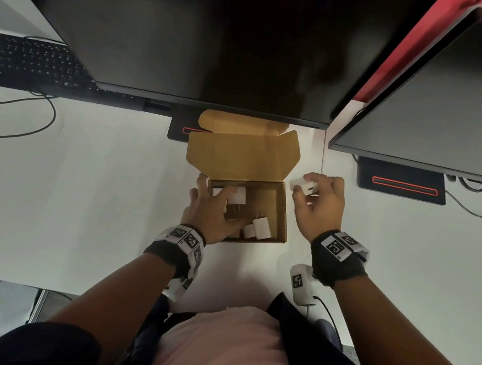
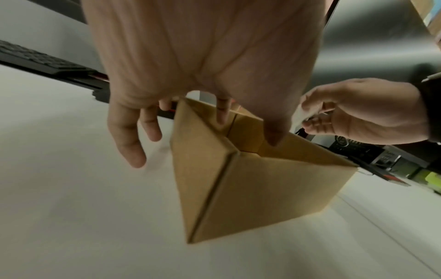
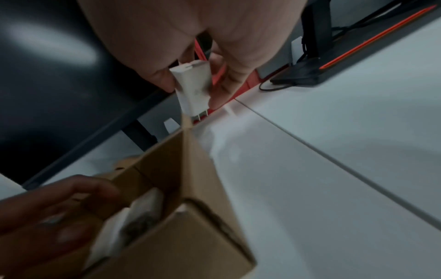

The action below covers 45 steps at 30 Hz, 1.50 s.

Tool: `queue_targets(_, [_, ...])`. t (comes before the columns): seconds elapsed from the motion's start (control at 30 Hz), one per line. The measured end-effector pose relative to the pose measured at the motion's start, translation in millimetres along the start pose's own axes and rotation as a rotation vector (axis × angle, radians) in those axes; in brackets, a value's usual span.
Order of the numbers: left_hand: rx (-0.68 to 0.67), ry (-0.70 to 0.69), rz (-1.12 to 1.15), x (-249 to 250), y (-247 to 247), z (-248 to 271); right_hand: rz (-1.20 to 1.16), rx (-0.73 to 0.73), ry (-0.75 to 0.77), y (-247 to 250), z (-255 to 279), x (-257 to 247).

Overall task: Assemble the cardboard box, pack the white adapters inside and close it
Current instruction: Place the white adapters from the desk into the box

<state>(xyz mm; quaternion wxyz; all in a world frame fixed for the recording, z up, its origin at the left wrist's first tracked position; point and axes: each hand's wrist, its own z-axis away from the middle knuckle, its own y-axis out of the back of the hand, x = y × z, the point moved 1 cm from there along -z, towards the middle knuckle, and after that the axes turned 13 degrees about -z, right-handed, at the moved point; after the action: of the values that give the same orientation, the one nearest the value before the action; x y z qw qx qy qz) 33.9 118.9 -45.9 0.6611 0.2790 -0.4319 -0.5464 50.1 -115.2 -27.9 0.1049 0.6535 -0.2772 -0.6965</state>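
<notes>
A brown cardboard box sits on the white desk with its lid standing open at the back. Several white adapters lie inside, one at the front and one at the back left. My left hand reaches over the box's left wall, fingers straight. Some fingers are inside the box and others hang outside it. My right hand is just right of the box and pinches a white adapter between thumb and fingers, prongs pointing down.
A large dark monitor overhangs the box's lid, and a second monitor is at the right. Their stand bases sit behind the box. A keyboard and cables lie at the far left. A small white tagged device sits near the desk's front edge.
</notes>
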Motion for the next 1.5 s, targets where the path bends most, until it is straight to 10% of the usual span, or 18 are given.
queue_targets(0.33, [0.02,0.095,-0.065,15,-11,-1,0.158,-0.395,0.041,-38,10,-32])
queue_targets(1.33, [-0.024,0.015,0.007,8,-12,-4,0.541,-0.529,-0.077,-59,3,-32])
queue_targets(1.5, [-0.011,0.011,-0.001,8,-13,-4,0.741,-0.846,-0.067,-47,16,-47])
